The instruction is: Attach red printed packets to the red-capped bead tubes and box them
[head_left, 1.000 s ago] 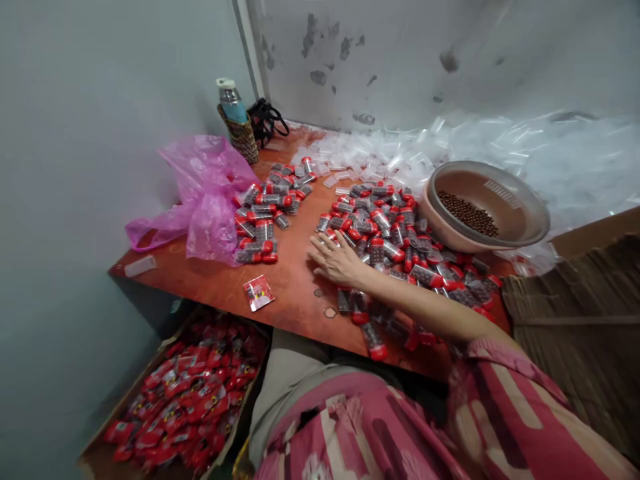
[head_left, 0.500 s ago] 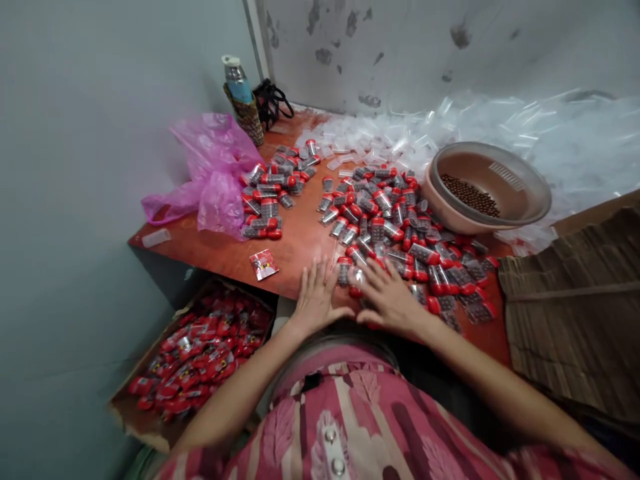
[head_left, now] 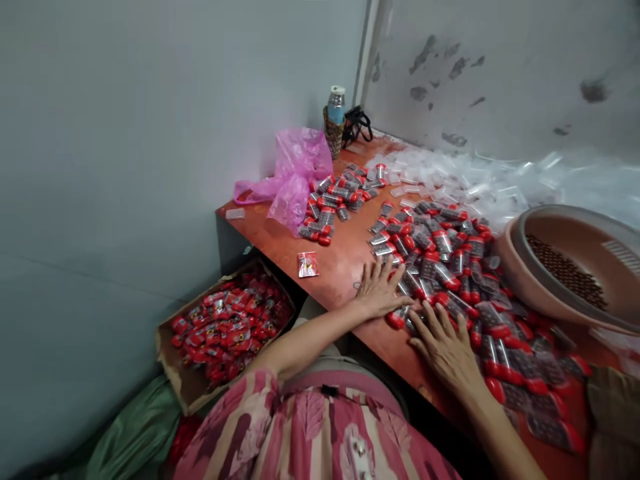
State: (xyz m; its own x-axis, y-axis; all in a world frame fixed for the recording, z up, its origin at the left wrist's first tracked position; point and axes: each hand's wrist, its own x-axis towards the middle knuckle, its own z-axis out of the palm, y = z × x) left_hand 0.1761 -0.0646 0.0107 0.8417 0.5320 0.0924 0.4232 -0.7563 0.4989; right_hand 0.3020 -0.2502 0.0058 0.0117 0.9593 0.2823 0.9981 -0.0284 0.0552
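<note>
I lose the bowl past the right edge. Behind it, clear plastic pieces blur together; nearer me than it, a brown stack runs out of view. Well left of it, the red packet's print is too small for me to read.

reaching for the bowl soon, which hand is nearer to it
Right. The right hand is at the pile's near edge, left of the bowl; the left hand is farther left.

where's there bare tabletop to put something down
Bare tabletop: between the red packet and your left hand, up between the small red-capped tube pile and the large one. Crowded: from your right hand to the pink bowl, and the back, under clear tubes.
</note>
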